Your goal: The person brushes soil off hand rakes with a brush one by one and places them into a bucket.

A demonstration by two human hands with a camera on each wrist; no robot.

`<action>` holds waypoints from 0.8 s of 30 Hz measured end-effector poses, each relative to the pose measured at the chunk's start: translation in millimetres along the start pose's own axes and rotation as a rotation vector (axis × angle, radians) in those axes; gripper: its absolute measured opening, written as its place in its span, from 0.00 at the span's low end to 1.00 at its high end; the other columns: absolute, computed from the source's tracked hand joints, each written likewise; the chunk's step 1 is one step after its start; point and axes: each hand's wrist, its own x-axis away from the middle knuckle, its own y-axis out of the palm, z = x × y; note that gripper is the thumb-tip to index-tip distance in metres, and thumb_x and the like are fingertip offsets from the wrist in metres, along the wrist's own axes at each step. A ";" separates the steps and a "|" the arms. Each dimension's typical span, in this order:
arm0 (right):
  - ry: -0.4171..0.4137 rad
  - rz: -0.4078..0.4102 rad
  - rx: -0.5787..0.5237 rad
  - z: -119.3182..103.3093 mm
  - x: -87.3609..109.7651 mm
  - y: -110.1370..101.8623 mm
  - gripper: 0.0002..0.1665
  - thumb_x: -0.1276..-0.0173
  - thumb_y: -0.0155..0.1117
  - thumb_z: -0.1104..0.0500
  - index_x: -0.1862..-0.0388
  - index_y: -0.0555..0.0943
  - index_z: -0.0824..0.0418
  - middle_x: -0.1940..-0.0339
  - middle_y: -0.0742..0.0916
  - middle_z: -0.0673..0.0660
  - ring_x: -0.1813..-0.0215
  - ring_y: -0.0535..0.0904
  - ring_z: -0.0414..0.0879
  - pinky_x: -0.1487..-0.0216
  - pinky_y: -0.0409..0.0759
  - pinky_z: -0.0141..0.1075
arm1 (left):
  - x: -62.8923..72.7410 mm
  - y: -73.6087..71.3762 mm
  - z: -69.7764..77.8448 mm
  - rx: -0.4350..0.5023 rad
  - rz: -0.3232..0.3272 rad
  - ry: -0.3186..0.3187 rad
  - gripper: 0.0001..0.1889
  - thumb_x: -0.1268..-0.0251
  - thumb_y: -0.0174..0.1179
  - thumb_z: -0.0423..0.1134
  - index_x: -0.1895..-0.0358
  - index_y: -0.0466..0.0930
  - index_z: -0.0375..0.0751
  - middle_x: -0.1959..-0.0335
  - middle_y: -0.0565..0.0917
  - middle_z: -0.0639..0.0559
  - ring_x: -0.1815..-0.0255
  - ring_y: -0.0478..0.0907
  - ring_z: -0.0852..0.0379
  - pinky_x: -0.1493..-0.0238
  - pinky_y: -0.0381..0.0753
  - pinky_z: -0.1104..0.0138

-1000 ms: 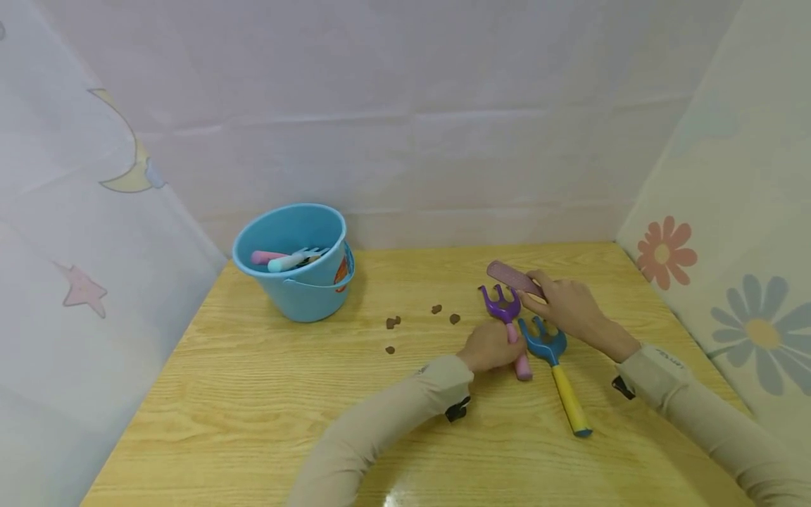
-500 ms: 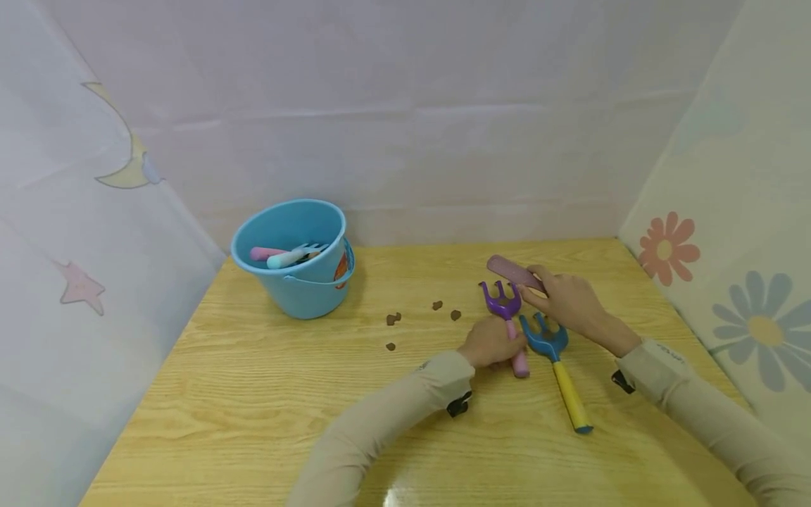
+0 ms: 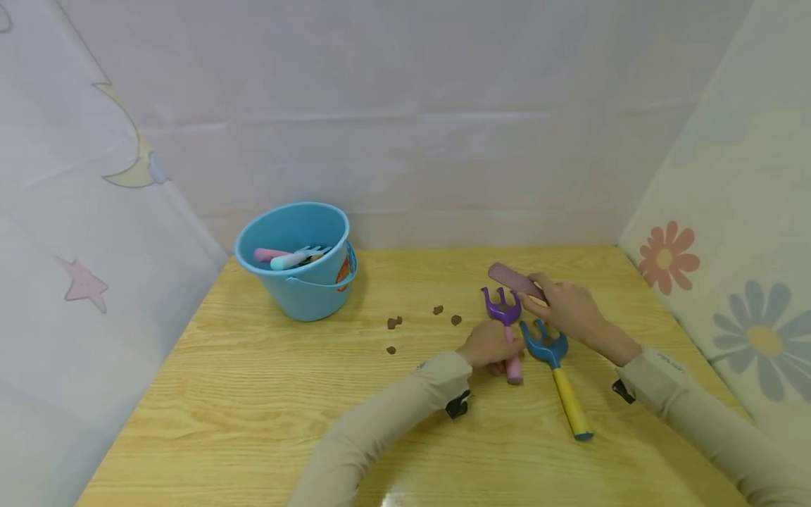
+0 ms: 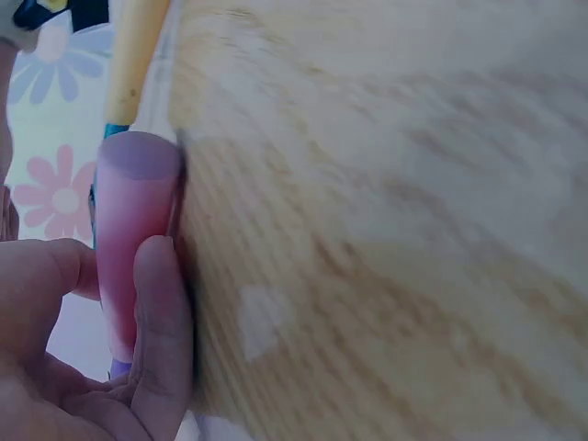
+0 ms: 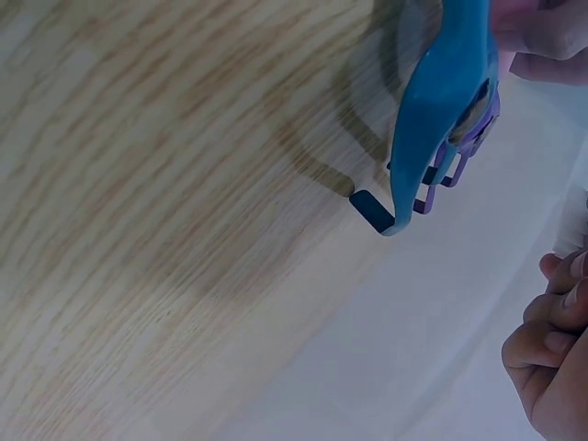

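Observation:
My left hand (image 3: pixel 486 345) pinches the pink handle (image 4: pixel 138 207) of a purple-headed hand rake (image 3: pixel 503 311) between thumb and fingers. The rake's tines point away, toward the back of the table. In my right hand (image 3: pixel 573 311) is a flat mauve bar with a finely speckled face (image 3: pixel 509 278), held over the purple tines; whether it touches them I cannot tell. Just right of the purple rake lies a blue hand rake (image 3: pixel 546 346) with a yellow handle (image 3: pixel 572 405). The right wrist view shows its curved blue head (image 5: pixel 441 101) close up, beside curled right-hand fingers (image 5: pixel 556 340).
A light blue bucket (image 3: pixel 310 296) stands at the back left, with a pink handle (image 3: pixel 271 255) and a pale blue fork-like tool (image 3: pixel 288 261) inside. Several brown crumbs (image 3: pixel 394 322) lie mid-table. Printed cloth walls (image 3: pixel 393 155) border the wooden table (image 3: pixel 266 422).
My left hand has swung the pink handle's end slightly left, so the purple rake stands straighter. The right hand and mauve bar have barely moved.

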 end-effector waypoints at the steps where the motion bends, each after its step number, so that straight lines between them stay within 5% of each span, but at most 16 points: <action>1: -0.002 0.008 0.000 -0.6 0.2 -0.1 0.26 0.33 0.69 0.52 0.45 0.76 0.69 0.92 0.65 0.42 0.89 0.56 0.34 0.88 0.57 0.30 | -0.9 -0.7 -1.1 0.008 -0.007 -0.005 0.26 0.32 0.59 0.43 0.91 0.71 0.41 0.94 0.76 0.51 0.94 0.75 0.59 0.89 0.75 0.70; 16: 0.002 0.019 -0.002 -1.9 2.4 1.2 0.24 0.34 0.68 0.52 0.47 0.77 0.69 0.92 0.65 0.43 0.90 0.55 0.34 0.88 0.57 0.30 | -5.9 -14.7 -16.0 -0.219 0.082 -0.075 0.22 0.35 0.60 0.55 0.84 0.70 0.48 0.87 0.74 0.57 0.89 0.68 0.62 0.87 0.67 0.70; 24: -0.031 0.050 0.017 -2.9 1.9 0.4 0.25 0.36 0.71 0.53 0.48 0.78 0.68 0.92 0.63 0.42 0.90 0.52 0.32 0.89 0.55 0.29 | -2.5 -22.9 -18.1 -0.241 0.101 -0.008 0.18 0.33 0.59 0.50 0.81 0.71 0.48 0.85 0.75 0.57 0.86 0.69 0.62 0.84 0.68 0.70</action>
